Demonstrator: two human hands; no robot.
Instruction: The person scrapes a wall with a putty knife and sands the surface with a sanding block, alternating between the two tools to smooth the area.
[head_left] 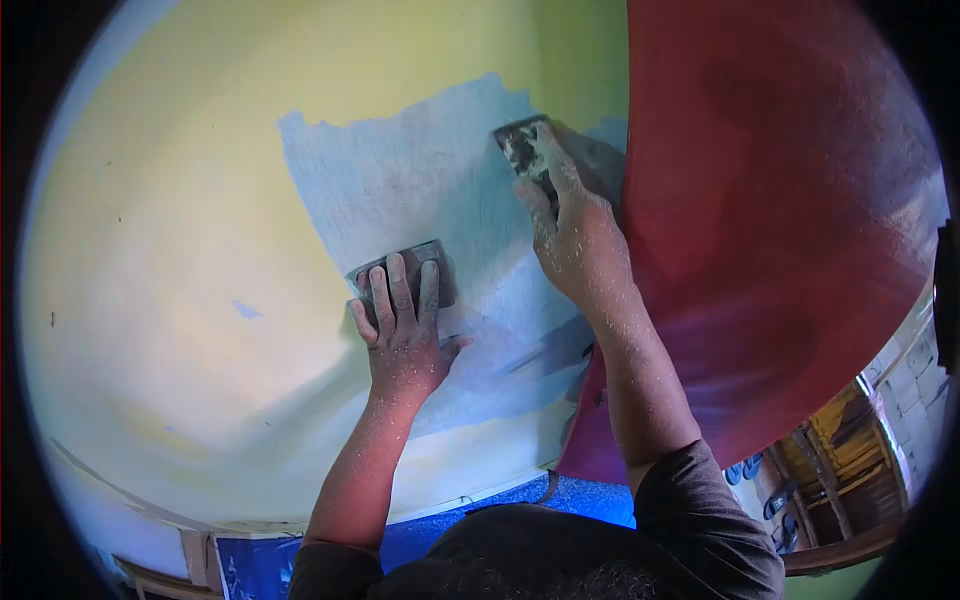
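My left hand [402, 325] presses flat on a dark sanding pad [438, 262] against the wall, fingers spread over it. My right hand [575, 235], dusted with white powder, is raised higher and grips a second dusty sanding block [522, 145] against the wall by the red curtain's edge. Both pads lie on a scuffed pale-blue patch [420, 170] where the yellow wall [190, 230] has been rubbed down.
A red curtain [780, 210] hangs at the right, covering part of the wall. Blue patterned flooring [600, 500] shows below. A doorway with wooden steps and sandals [830, 480] is at the lower right. My dark shirt [560, 555] fills the bottom.
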